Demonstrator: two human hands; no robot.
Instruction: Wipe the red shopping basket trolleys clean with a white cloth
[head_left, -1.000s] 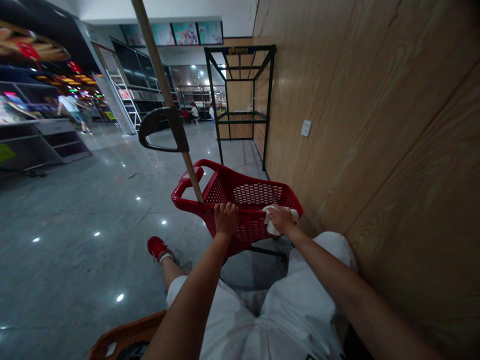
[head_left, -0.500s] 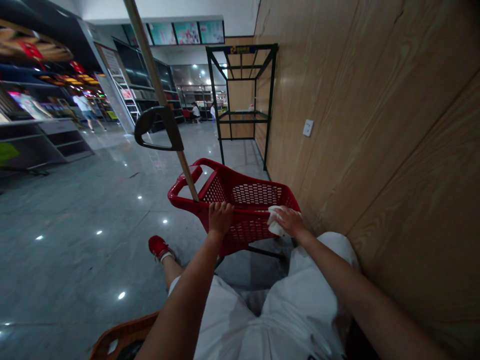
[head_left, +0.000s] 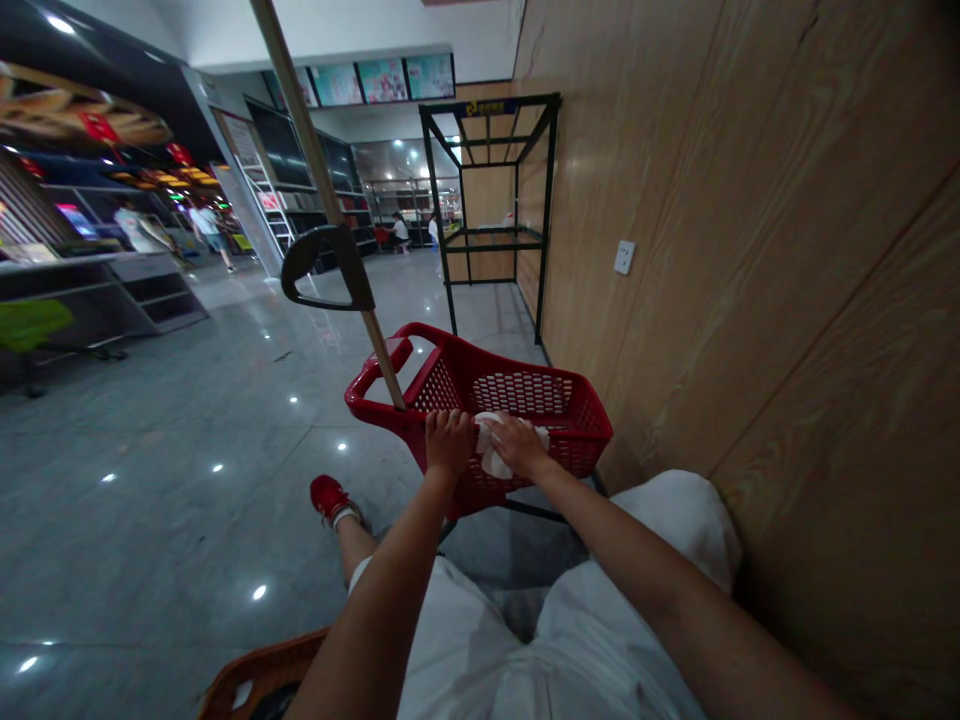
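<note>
A red plastic shopping basket [head_left: 555,400] on a low wheeled frame stands in front of my knees, beside the wooden wall. My left hand [head_left: 448,440] is closed over the basket's near rim. Right beside it, my right hand [head_left: 517,447] presses a white cloth [head_left: 491,455] against the same rim, fingers curled on the cloth. A wooden pole [head_left: 322,190] with a black handle [head_left: 326,268] rises from the basket's left end.
The wood-panelled wall [head_left: 750,250] runs along the right, with a socket [head_left: 623,257]. A black metal rack [head_left: 491,200] stands behind the basket. An orange basket [head_left: 255,675] sits at my lower left. Shelves and distant people [head_left: 206,225] are far left across the glossy floor.
My right hand has slid the white cloth leftwards along the near rim, from the right corner to right beside my left hand. The left hand kept its grip.
</note>
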